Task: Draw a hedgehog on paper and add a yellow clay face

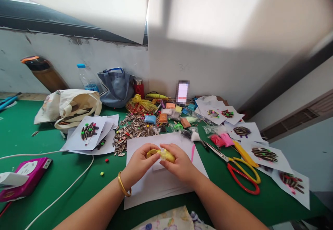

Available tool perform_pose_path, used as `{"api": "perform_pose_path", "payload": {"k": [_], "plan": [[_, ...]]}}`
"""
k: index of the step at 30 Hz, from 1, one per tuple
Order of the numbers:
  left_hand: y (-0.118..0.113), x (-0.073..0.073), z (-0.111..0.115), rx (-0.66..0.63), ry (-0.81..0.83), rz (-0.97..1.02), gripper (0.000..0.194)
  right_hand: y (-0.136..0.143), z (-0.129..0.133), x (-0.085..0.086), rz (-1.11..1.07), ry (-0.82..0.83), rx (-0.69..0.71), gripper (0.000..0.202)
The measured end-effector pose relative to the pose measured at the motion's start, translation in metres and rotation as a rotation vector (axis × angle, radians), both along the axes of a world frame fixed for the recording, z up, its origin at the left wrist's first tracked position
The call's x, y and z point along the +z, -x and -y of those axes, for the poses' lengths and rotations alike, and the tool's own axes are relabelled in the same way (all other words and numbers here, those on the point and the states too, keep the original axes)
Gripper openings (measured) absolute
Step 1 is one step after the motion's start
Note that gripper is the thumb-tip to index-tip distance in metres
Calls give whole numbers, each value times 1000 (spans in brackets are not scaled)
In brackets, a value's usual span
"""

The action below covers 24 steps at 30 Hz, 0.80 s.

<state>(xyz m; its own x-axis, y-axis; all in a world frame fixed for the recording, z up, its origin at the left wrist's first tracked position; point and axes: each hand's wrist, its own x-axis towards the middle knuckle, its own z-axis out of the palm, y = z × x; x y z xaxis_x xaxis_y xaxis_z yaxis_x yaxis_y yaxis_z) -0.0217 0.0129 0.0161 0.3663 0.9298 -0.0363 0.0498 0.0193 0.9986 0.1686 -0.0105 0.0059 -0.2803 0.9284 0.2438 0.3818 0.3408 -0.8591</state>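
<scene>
Seed pictures (89,131) at left and right look finished; over white paper (161,186), left hand (140,161) and right hand (180,163) pinch a yellow bottle (169,156).

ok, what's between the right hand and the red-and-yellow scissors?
Head view: a pink strip on white paper beside the right hand, then green tabletop up to the scissors.

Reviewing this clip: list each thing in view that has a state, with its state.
Yellow packet: held; opened or sealed, unclear
Left hand: fingers closed on packet
Right hand: fingers closed on packet
White paper: flat, beneath both hands
Scissors: lying flat, blades apparently closed
White tote: slumped, mouth open
Yellow bag: gathered at top
Plastic bottle: capped
Phone: propped up, screen lit
Seeds: loose, heaped
</scene>
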Motion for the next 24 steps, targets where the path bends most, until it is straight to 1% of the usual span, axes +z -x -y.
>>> {"api": "perform_pose_path", "payload": {"k": [3, 6, 8, 9, 10, 12, 16, 18, 19, 21, 24], "plan": [[0, -2, 0, -13, -154, -179, 24, 2, 1, -3, 46, -31, 23, 45], [1, -4, 1, -32, -315, -331, 13, 3, 1, -5, 99, -57, 17, 43], [1, -4, 3, 6, -406, -374, 15, 3, 0, -5, 113, -61, 6, 45], [0, -3, 3, 38, -423, -367, 16, 2, 0, -5, 109, -58, -2, 46], [0, -2, 4, 69, -411, -336, 17, 2, -1, -4, 99, -51, -12, 47], [-1, 0, 4, 89, -280, -202, 20, 1, -1, -2, 67, -32, -33, 47], [-3, 3, 4, 13, 194, 218, 30, 1, 1, 1, 19, 5, -42, 47], [-5, 4, 5, 1, 360, 361, 38, 2, 2, 1, 14, 7, -32, 49], [-5, 4, 5, 3, 400, 394, 42, 2, 2, 0, 14, 6, -27, 49], [-5, 3, 5, 10, 393, 376, 43, 2, 2, -1, 15, -3, -15, 50], [-5, 1, 5, 15, 231, 197, 35, 3, 2, -3, 19, -22, -1, 50]]}}
